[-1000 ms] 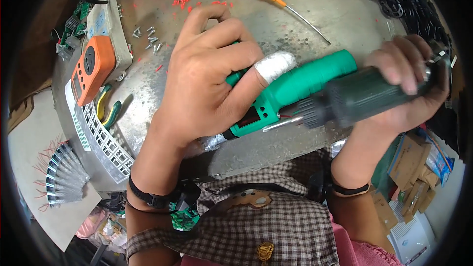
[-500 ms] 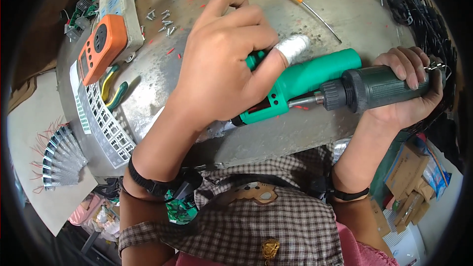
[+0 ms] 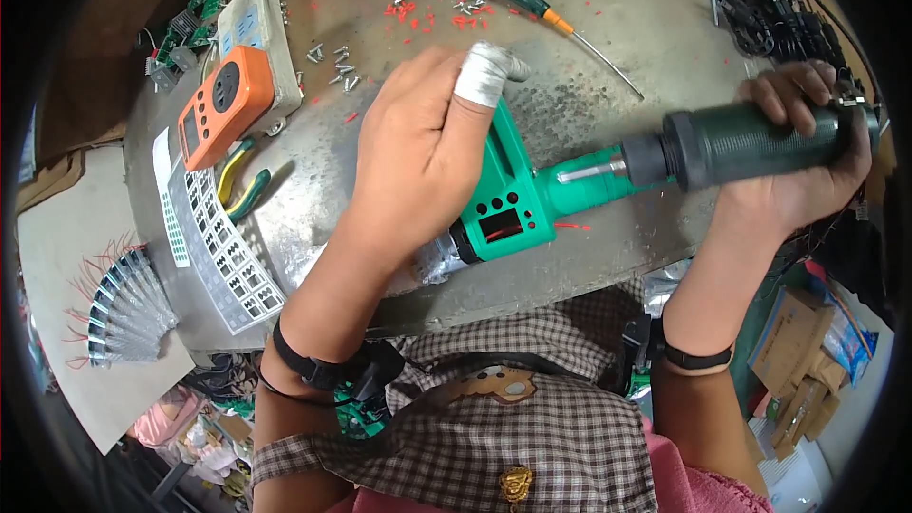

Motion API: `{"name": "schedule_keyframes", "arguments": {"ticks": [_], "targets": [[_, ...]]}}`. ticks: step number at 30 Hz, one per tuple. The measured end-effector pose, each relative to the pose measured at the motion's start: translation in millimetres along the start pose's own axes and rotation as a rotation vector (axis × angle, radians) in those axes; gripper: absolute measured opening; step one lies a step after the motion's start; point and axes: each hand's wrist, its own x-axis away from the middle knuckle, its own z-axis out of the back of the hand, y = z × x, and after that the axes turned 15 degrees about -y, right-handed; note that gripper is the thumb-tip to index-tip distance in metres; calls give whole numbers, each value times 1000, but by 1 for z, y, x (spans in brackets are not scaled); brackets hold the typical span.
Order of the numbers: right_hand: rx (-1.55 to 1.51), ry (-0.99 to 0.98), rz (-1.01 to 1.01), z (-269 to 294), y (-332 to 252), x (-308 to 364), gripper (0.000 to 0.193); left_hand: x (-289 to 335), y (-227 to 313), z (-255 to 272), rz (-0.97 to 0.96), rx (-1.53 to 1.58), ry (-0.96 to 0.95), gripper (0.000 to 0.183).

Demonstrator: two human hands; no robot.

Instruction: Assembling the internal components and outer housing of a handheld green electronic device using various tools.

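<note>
Green housing (image 3: 527, 180): on the desk (image 3: 617, 237), close to my body, tilted so its window side shows; green handle (image 3: 587, 196) runs off rightward.
Window (image 3: 501, 225): dark rectangle, round buttons (image 3: 497, 203) beside it. Worth keeping the steel off this face.
Left hand (image 3: 418, 147): laid over the housing's left part. Fingers curl down the far side, tips hidden; I judge them clamped on it. White-wrapped thumb (image 3: 482, 76) points away, clear of the bit.
Silvery plastic (image 3: 439, 261): at the housing's left end, just under my wrist; best not pinched.
Right hand (image 3: 807, 190): fingers closed around the dark driver (image 3: 760, 144).
Bit (image 3: 587, 172): seen across the handle; touching or just above, I cannot tell.
Line-up, my judgement: brace the housing flat first, then square the bit to the screw seat; a slanting bit would slip and scar the green shell. Light push, no sideways lean.
Red wire (image 3: 573, 226): on the desk just beside the housing; keep it out from under.
Loose screws (image 3: 344, 71): beyond my left hand, more farther off among red scraps (image 3: 404, 11).
Hand screwdriver (image 3: 541, 5): far side, lying free.
Pliers (image 3: 245, 185): left, near the orange meter (image 3: 226, 100).
</note>
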Motion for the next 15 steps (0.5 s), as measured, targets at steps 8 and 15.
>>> {"name": "schedule_keyframes", "arguments": {"ticks": [8, 15], "targets": [[-256, -12, -52, 13, 20, -11, 34, -4, 1, 4, -55, -152, -6, 30], [-357, 71, -31, 11, 33, -4, 28, 0, 4, 1, 0, -215, 107, 15]]}}
